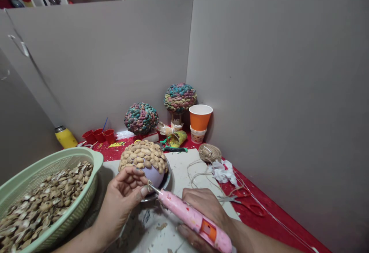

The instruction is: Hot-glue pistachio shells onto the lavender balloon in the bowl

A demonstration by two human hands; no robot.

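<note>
My right hand (205, 207) is wrapped round a pink glue gun (180, 208), its metal nozzle pointing up and to the left. My left hand (119, 193) pinches a small peanut shell (149, 183) between thumb and fingers, right at the nozzle tip. Just behind the fingers sits a lavender ball (154, 175), its upper part covered with rows of tan peanut shells (144, 155). The ball rests in a round metal dish (169, 174), mostly hidden beneath it. Glue on the held shell is too small to make out.
A green basket (97, 164) of shells stands at left. Behind are two colourful shell-covered balls (141, 118), red cups (98, 135), a yellow bottle (66, 137) and an orange paper cup (200, 119). Twine (210, 153), crumpled tissue (222, 172) and scissors (245, 203) lie right. Grey panels (259, 91) enclose the table.
</note>
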